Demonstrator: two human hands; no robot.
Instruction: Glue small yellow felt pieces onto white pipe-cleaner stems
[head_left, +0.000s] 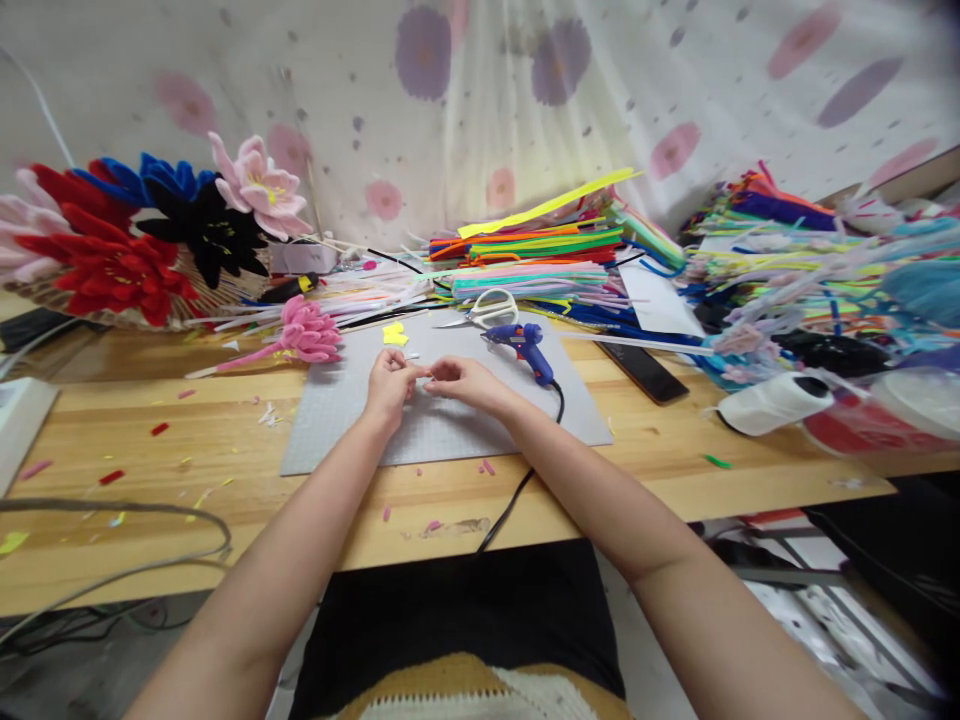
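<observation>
Over the grey mat [322, 420] my left hand [390, 385] and my right hand [461, 383] meet almost fingertip to fingertip. Both have their fingers pinched together; a tiny whitish bit shows at the fingertips, too small to name. Just beyond my left hand lie yellow pieces [394, 333]. White-handled scissors [493, 308] rest at the mat's far edge. A blue glue gun [525, 347] lies on the mat to the right of my right hand. The pink fuzzy flower [307, 330] is on the left, its stem pointing left.
Bundles of coloured fuzzy stems [540, 245] line the back. Finished flowers [120, 275] stand at the left. A phone [645, 370] and a white spool [776, 402] lie at the right. The glue gun's black cord [517, 495] runs over the table's [262, 510] front edge.
</observation>
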